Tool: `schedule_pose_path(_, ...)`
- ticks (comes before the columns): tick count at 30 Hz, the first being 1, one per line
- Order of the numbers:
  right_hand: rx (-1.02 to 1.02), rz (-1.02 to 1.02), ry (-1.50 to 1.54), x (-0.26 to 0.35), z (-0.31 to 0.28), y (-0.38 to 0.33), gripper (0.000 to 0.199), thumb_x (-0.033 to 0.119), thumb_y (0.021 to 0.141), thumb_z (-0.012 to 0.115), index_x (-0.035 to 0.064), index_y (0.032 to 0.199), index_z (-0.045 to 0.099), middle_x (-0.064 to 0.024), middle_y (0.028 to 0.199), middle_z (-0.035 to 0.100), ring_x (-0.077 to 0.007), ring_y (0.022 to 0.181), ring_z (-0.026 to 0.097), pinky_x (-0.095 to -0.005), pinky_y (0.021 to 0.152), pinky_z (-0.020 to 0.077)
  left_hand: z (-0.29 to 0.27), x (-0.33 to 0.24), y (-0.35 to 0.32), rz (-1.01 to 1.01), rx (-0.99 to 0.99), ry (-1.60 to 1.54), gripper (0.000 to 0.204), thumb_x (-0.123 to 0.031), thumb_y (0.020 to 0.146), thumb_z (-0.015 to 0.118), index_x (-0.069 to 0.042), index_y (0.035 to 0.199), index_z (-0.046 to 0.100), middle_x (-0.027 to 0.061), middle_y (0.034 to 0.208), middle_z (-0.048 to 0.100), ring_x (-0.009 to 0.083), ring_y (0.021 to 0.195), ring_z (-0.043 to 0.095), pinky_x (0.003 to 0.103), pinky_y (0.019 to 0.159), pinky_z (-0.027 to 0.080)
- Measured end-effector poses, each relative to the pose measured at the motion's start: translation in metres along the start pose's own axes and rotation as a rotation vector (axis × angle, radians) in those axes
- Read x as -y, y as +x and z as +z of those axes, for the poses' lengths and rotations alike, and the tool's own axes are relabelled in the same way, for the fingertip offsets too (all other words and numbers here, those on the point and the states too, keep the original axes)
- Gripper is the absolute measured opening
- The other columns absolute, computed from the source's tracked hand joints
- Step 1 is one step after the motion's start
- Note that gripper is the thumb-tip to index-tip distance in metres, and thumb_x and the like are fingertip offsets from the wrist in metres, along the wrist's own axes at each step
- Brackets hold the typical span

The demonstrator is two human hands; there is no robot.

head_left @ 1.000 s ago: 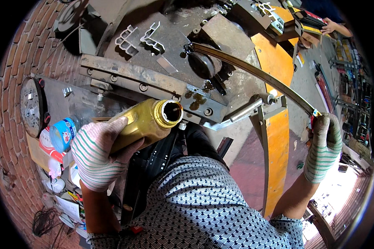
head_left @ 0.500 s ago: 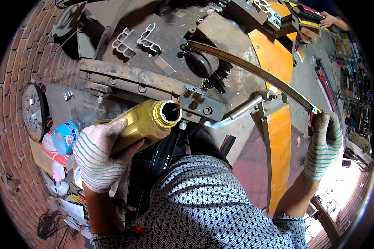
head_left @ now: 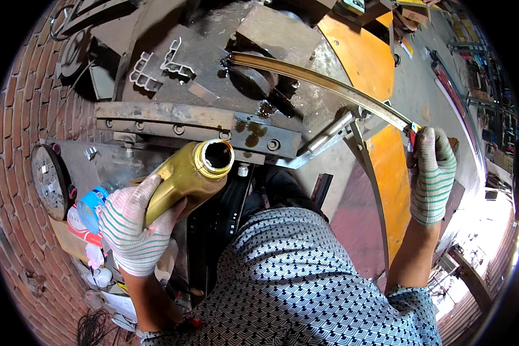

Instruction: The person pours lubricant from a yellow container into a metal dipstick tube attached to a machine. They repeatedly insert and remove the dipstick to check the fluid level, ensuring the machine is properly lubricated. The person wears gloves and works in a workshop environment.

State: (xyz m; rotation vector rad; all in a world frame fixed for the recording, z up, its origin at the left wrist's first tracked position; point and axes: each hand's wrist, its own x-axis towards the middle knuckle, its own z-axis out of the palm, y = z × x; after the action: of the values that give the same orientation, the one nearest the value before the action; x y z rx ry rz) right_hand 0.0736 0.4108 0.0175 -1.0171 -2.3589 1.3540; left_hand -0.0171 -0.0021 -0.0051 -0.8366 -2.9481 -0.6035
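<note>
My left hand (head_left: 134,228), in a striped knit glove, is wrapped round a gold plastic bottle (head_left: 181,184). The bottle tilts toward the upper right; its mouth is uncapped and dark inside. On the right, my gloved right hand (head_left: 433,179) pinches the near end of a long, narrow metal strip (head_left: 328,85), beside a small red and yellow piece. That strip runs to the upper left, where its far end lies over a dark, oil-wet round part (head_left: 252,82). Dark oil spots (head_left: 254,137) mark the metal bar (head_left: 173,122) between the bottle and the round part.
Two cut metal profiles (head_left: 177,60) lie on the work surface at the upper left. A brick wall (head_left: 26,173) bounds the left side. Orange panels (head_left: 389,190) stand at centre right. Below the bottle's left are a blue-labelled clear container (head_left: 92,207) and loose clutter.
The whole view has shifted, so the bench and both hands appear farther left. Another person's hand at the upper right is out of view. Both my holds are unchanged.
</note>
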Motion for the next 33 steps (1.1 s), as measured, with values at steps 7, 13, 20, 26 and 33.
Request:
schedule_pose_path(7,0.057,0.132,0.181,-0.022,0.001,-0.003,0.030,0.037,0.102,0.065,0.0107,0.087,0.065,0.0039,0.068,0.052,-0.0050,0.057,0.044,-0.0219,0.052,0.0324,0.003,-0.001,0.000,-0.002,-0.037,-0.023,0.047,-0.016,0.066,0.092,-0.004,0.108,0.074,0.0103,0.090,0.071,0.0267,0.077,0.067,0.036,0.073,0.051)
schedule_pose_path(13,0.100,0.243,0.390,-0.048,-0.001,-0.002,0.029,0.037,0.100,0.066,0.0103,0.092,0.061,0.0022,0.070,0.050,-0.0070,0.058,0.045,-0.0223,0.052,0.0338,0.002,-0.005,0.004,-0.015,-0.011,-0.005,0.046,-0.018,0.066,0.093,-0.004,0.106,0.075,0.0105,0.089,0.072,0.0258,0.076,0.068,0.035,0.073,0.053)
schedule_pose_path(20,0.168,0.358,0.519,-0.066,0.002,-0.008,0.031,0.040,0.102,0.063,0.0116,0.092,0.057,0.0008,0.068,0.050,-0.0085,0.056,0.044,-0.0237,0.054,0.0355,0.001,-0.005,0.006,0.026,-0.015,0.062,0.048,-0.025,0.066,0.094,-0.005,0.105,0.075,0.0103,0.088,0.073,0.0263,0.076,0.070,0.034,0.072,0.054)
schedule_pose_path(26,0.230,0.360,0.552,-0.086,0.001,-0.009,0.033,0.042,0.101,0.064,0.0129,0.088,0.055,0.0008,0.065,0.050,-0.0087,0.055,0.043,-0.0239,0.053,0.0350,0.001,-0.007,0.008,0.004,0.009,0.067,0.047,-0.026,0.066,0.094,-0.005,0.104,0.075,0.0106,0.088,0.073,0.0257,0.074,0.070,0.035,0.070,0.055)
schedule_pose_path(33,0.369,0.364,0.538,-0.095,0.004,-0.015,0.035,0.043,0.100,0.064,0.0133,0.084,0.054,0.0002,0.067,0.052,-0.0084,0.058,0.045,-0.0242,0.053,0.0339,0.001,-0.008,0.009,-0.004,0.010,0.016,0.046,-0.023,0.068,0.094,-0.004,0.104,0.074,0.0111,0.086,0.073,0.0246,0.072,0.069,0.034,0.069,0.054)
